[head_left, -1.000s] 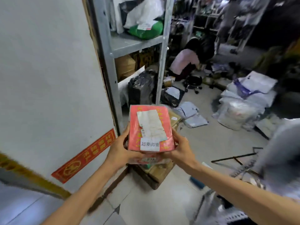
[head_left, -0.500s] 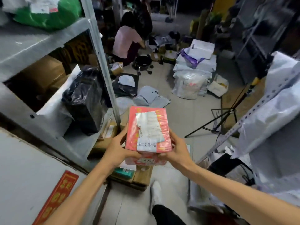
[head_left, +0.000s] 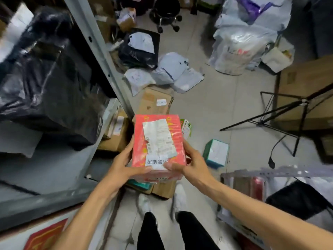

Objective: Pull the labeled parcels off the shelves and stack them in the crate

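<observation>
Parcel (head_left: pixel 139 141), red and wrapped in clear film, sits at the centre of the frame, held level in the air above the floor and apart from the shelf (head_left: pixel 93 42). A white shipping label (head_left: pixel 159 136) lies slantwise across its top face, and a white strip (head_left: pixel 155 161) printed with black characters runs along the near edge. The left grip (head_left: pixel 122 166) grasps the parcel's left side, fingers up the side and thumb along the near edge. The right grip (head_left: pixel 191 162) grasps the right side the same way, its thumb on the strip. Behind and beneath the parcel, brown cardboard boxes (head_left: pixel 155 102) lie on the floor (head_left: pixel 216 109), and just to its right stands a small teal box (head_left: pixel 215 153). At the bottom centre are two white shoes (head_left: pixel 144 203) and black trouser legs. The floor is pale grey tile, strewn with goods. Above centre, grey and white mailer bags (head_left: pixel 171 74) lie in a loose heap, a black bag (head_left: pixel 140 49) with a white label lies beyond them, and a wheeled stool (head_left: pixel 165 13) stands at the top edge. In the upper right a clear plastic sack (head_left: pixel 237 51) bulges under paler bags. At the right edge a black tripod stand (head_left: pixel 288 112) spreads its legs in front of a large brown carton (head_left: pixel 306 94). The grey metal shelf fills the left half of the frame, with a bulky black sack (head_left: pixel 45 78) on its board. A red sign (head_left: pixel 46 235) shows in the lower left corner. In the lower right a blurred pale frame surrounds something dark, and I cannot tell what it is.
</observation>
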`<state>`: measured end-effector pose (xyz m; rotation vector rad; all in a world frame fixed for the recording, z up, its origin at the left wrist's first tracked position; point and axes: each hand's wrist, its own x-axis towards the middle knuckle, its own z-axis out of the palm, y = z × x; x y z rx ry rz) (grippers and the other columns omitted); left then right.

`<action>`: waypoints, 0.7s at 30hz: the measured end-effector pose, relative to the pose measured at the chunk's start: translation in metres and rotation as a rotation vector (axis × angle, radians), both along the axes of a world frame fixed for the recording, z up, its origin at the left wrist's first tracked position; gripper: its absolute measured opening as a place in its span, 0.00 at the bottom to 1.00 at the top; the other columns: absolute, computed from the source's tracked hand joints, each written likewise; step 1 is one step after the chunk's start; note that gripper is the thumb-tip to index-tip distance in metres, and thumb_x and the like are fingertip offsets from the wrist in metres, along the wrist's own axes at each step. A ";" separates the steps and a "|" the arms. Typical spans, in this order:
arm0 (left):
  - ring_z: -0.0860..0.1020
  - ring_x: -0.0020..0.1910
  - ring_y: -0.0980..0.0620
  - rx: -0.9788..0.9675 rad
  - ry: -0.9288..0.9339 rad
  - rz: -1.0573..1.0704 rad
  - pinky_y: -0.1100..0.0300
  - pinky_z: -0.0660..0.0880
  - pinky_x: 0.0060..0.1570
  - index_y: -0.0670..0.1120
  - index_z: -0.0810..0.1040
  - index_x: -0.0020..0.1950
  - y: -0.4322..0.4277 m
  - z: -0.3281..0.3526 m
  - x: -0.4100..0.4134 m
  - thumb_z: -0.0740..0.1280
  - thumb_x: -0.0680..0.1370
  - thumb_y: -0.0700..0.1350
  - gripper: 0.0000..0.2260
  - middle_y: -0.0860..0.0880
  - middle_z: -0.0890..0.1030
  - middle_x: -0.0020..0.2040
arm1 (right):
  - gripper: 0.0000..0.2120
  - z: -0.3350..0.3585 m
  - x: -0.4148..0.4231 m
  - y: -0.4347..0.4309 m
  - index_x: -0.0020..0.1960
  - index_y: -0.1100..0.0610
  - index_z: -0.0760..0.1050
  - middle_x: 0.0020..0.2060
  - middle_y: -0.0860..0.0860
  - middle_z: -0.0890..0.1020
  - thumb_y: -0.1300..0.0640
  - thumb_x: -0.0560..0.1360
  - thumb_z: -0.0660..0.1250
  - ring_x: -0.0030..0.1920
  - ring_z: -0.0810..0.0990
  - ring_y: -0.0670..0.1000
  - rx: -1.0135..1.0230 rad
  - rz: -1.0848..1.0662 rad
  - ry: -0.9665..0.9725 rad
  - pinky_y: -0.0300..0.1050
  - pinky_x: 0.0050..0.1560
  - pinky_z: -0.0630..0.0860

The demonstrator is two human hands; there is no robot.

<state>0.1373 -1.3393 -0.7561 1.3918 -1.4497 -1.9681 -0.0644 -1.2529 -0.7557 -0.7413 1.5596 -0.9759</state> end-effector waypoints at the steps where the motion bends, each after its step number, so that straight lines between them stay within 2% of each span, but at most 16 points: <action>1: 0.77 0.61 0.61 0.026 0.009 0.015 0.68 0.76 0.53 0.60 0.65 0.71 -0.005 -0.018 0.000 0.77 0.64 0.38 0.41 0.62 0.81 0.59 | 0.38 -0.019 0.002 -0.005 0.72 0.44 0.66 0.55 0.38 0.82 0.65 0.68 0.77 0.52 0.81 0.38 0.022 -0.014 -0.003 0.33 0.47 0.78; 4: 0.76 0.63 0.60 0.080 0.014 0.056 0.68 0.75 0.56 0.55 0.65 0.72 -0.025 -0.073 0.002 0.72 0.67 0.32 0.38 0.57 0.78 0.63 | 0.37 -0.075 0.011 -0.020 0.73 0.45 0.65 0.62 0.45 0.79 0.67 0.71 0.74 0.57 0.80 0.42 0.079 -0.064 -0.046 0.38 0.55 0.79; 6: 0.76 0.61 0.61 0.108 0.002 0.086 0.67 0.74 0.59 0.53 0.65 0.72 -0.041 -0.108 0.007 0.70 0.68 0.26 0.38 0.52 0.76 0.67 | 0.33 -0.112 0.021 -0.030 0.71 0.46 0.66 0.60 0.44 0.80 0.67 0.72 0.72 0.54 0.81 0.39 0.113 -0.070 -0.071 0.35 0.52 0.79; 9: 0.79 0.53 0.65 0.128 -0.043 0.117 0.68 0.76 0.55 0.50 0.66 0.72 -0.065 -0.162 0.017 0.66 0.67 0.20 0.39 0.50 0.76 0.66 | 0.31 -0.169 0.040 -0.043 0.71 0.49 0.67 0.58 0.43 0.81 0.68 0.73 0.70 0.56 0.80 0.42 0.148 -0.081 -0.068 0.34 0.52 0.79; 12: 0.79 0.50 0.67 0.131 -0.080 0.106 0.70 0.77 0.48 0.45 0.65 0.75 -0.086 -0.211 0.027 0.65 0.68 0.19 0.39 0.51 0.76 0.64 | 0.30 -0.221 0.058 -0.060 0.70 0.50 0.68 0.55 0.38 0.80 0.70 0.72 0.70 0.53 0.80 0.39 0.145 -0.100 -0.021 0.32 0.51 0.78; 15: 0.80 0.47 0.69 0.130 -0.117 0.120 0.71 0.77 0.43 0.45 0.62 0.76 -0.099 -0.250 0.035 0.64 0.68 0.19 0.40 0.56 0.77 0.59 | 0.32 -0.266 0.069 -0.078 0.68 0.49 0.67 0.55 0.40 0.79 0.71 0.71 0.71 0.56 0.79 0.45 0.154 -0.108 0.027 0.37 0.52 0.79; 18: 0.79 0.49 0.69 0.132 -0.152 0.113 0.71 0.76 0.45 0.44 0.60 0.76 -0.097 -0.279 0.045 0.63 0.68 0.18 0.40 0.55 0.75 0.64 | 0.36 -0.295 0.079 -0.085 0.69 0.49 0.64 0.52 0.33 0.76 0.71 0.68 0.73 0.56 0.79 0.48 0.164 -0.075 0.071 0.49 0.55 0.80; 21: 0.79 0.52 0.67 0.135 -0.171 0.118 0.69 0.77 0.47 0.43 0.60 0.77 -0.093 -0.294 0.057 0.64 0.69 0.19 0.40 0.51 0.73 0.67 | 0.38 -0.303 0.087 -0.079 0.72 0.51 0.61 0.51 0.25 0.72 0.68 0.69 0.74 0.56 0.76 0.43 0.151 -0.019 0.125 0.46 0.57 0.79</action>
